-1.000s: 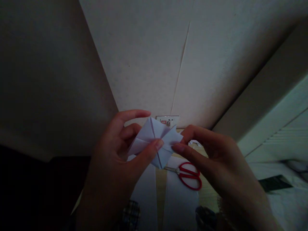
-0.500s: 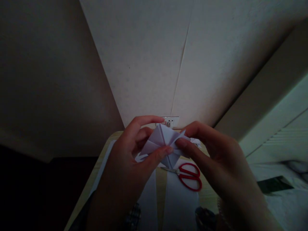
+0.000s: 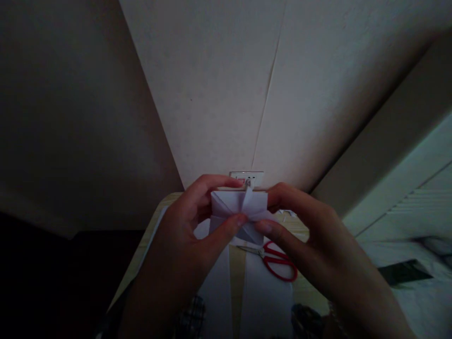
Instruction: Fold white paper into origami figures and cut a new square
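Note:
A small folded piece of white paper (image 3: 238,207) with several creases is held up in front of me, above a wooden table (image 3: 237,268). My left hand (image 3: 183,245) pinches its left side, thumb on the front and fingers curled behind the top edge. My right hand (image 3: 310,245) pinches its right side between thumb and fingers. Both hands are closed on the paper.
Red-handled scissors (image 3: 277,261) lie on the table just below the hands. Two white paper sheets (image 3: 263,292) lie flat on the tabletop. A wall socket (image 3: 247,178) sits on the pale wall behind. White bedding (image 3: 416,292) is at the right.
The folded paper has been turned from a diamond-like tilt to a squarer, level position, and both hands have drawn closer together around it.

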`<action>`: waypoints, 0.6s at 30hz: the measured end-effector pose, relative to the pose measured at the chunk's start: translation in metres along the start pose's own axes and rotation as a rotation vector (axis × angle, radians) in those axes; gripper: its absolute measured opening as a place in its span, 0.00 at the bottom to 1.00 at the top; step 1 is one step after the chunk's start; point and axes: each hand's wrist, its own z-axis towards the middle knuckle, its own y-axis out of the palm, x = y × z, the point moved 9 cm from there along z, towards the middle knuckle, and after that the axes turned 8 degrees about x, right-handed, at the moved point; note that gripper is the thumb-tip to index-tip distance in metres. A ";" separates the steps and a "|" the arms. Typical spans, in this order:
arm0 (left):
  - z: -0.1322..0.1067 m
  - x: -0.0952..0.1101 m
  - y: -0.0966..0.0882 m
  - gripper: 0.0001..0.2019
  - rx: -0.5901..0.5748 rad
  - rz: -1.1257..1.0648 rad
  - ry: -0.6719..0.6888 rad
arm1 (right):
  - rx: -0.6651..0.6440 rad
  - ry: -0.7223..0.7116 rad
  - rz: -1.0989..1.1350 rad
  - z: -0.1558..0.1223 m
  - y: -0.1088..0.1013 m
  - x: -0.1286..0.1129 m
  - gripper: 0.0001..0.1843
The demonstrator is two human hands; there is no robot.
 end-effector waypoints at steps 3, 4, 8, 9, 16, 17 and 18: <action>-0.001 0.001 0.000 0.14 0.043 -0.086 -0.025 | 0.002 0.054 0.032 -0.001 0.000 0.004 0.07; -0.001 0.000 0.001 0.15 0.038 -0.112 -0.050 | 0.015 0.070 0.045 -0.001 -0.002 0.005 0.07; -0.001 -0.006 0.006 0.17 -0.021 -0.179 -0.132 | 0.033 0.103 0.057 -0.001 -0.005 0.006 0.08; -0.001 -0.007 0.006 0.17 -0.035 -0.193 -0.140 | 0.034 0.098 0.056 -0.001 -0.005 0.005 0.08; 0.000 -0.007 0.010 0.16 -0.083 -0.220 -0.098 | 0.102 0.033 0.110 0.001 -0.007 0.000 0.04; 0.000 -0.007 0.009 0.16 -0.065 -0.242 -0.089 | 0.126 0.013 0.112 0.001 -0.009 -0.001 0.04; 0.001 -0.007 0.007 0.16 -0.035 -0.274 -0.080 | 0.155 -0.010 0.115 0.001 -0.011 -0.003 0.04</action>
